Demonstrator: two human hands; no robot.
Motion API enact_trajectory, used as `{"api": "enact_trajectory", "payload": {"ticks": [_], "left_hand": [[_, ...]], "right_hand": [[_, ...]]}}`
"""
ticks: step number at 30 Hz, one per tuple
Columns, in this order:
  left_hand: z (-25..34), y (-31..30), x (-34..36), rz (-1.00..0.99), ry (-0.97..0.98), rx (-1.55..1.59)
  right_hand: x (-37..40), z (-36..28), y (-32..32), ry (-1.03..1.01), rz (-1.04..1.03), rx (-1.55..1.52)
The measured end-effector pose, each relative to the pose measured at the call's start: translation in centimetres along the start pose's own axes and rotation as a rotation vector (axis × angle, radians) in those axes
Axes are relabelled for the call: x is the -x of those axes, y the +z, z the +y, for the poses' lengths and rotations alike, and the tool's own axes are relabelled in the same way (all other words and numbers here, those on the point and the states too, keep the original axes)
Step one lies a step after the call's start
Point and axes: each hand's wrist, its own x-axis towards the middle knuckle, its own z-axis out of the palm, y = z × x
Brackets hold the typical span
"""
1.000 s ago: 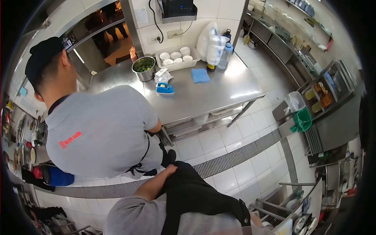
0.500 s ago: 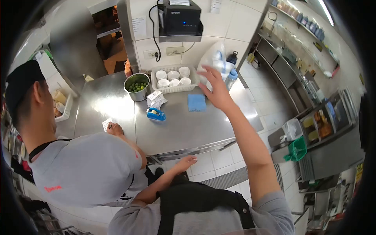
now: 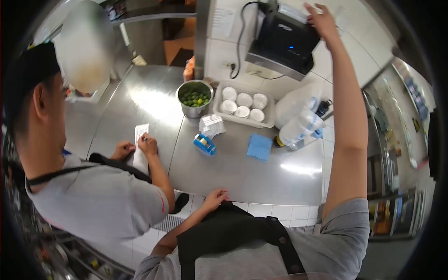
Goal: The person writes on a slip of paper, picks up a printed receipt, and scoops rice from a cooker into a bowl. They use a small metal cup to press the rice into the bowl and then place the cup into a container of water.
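Right hand (image 3: 322,21) risen to boxy black printer (image 3: 284,39), left hand (image 3: 214,198) uncurled

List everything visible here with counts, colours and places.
steel table: one, silver, centre
black receipt printer: one, black, wall shelf
steel bowl of limes: one, silver, table back
white plastic basket: one, white, beside bowl
small white bowls: six, white, inside basket
blue tape dispenser: one, blue, table middle
blue cloth: one, blue, right of dispenser
co-worker in grey shirt: one, grey, left
right hand: one, bare, at printer top
left hand: one, bare, open, by table front edge
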Motion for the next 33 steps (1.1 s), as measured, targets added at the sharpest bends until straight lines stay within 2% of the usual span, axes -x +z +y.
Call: {"api": "enact_trajectory", "payload": {"ticks": [1,3,4,5,8,9,10,12,14,15,16,19,22,24,25,26,27,30,33], "left_hand": [[0.2,0.2,-0.2,0.018,0.01,-0.007],[0.0,0.6,-0.2,0.065,0.017,-0.012],[-1.2,0.9,-0.8,0.115,0.058,-0.04],[-2.5,1.2,-1.1,0.166,0.091,-0.073],[1.4,3.1,0.9,0.203,0.05,-0.289],[2.4,3.9,1.2,0.202,0.06,-0.38],[3.5,4.5,1.3,0.193,0.077,-0.472],[6.9,6.0,2.2,0.139,-0.021,-0.356],[8.6,7.4,3.0,0.098,-0.047,-0.223],[9.1,7.9,3.2,0.087,-0.022,-0.15],[9.4,8.2,3.2,0.076,0.005,-0.078],[7.6,8.5,2.3,0.141,0.145,0.095],[10.5,9.8,3.4,0.431,0.23,0.234],[9.5,10.0,3.6,0.602,0.194,0.474],[9.1,10.2,3.6,0.689,0.179,0.595],[9.8,10.8,3.7,0.774,0.297,0.652],[9.2,10.6,4.0,0.838,0.302,0.657],[8.3,10.5,5.7,1.093,0.348,0.698],[7.1,10.4,8.7,1.186,0.252,0.716]], "right_hand": [[0.9,-5.4,-2.3,0.432,-0.022,-0.422],[0.1,-2.5,-0.6,0.255,0.057,-0.598],[-0.5,-1.2,-0.3,0.037,0.162,-0.531],[2.4,-5.1,-1.9,-0.085,0.337,-0.783],[13.0,-13.2,-3.5,-0.039,0.54,-0.927],[16.9,-13.8,-2.4,-0.048,0.53,-0.906],[21.3,-13.3,-0.3,-0.132,0.355,-0.878],[30.3,-12.3,4.0,-0.303,0.002,-0.807],[37.4,-13.5,6.1,-0.384,-0.209,-0.924],[41.3,-13.1,7.4,-0.38,-0.418,-0.907],[45.0,-13.2,8.2,-0.374,-0.464,-1.049],[51.7,-13.5,7.3,-0.323,-0.63,-1.229],[54.3,-14.2,7.1,-0.264,-0.71,-1.289],[54.7,-14.4,7.0,-0.245,-0.788,-1.316],[54.5,-14.5,7.1,-0.275,-0.798,-1.329],[53.3,-15.1,7.0,-0.308,-0.805,-1.344],[52.5,-15.5,7.3,-0.342,-0.812,-1.361],[51.9,-16.4,8.8,-0.607,-0.977,-1.317],[53.5,-18.7,9.8,-0.92,-0.895,-1.366]]}}
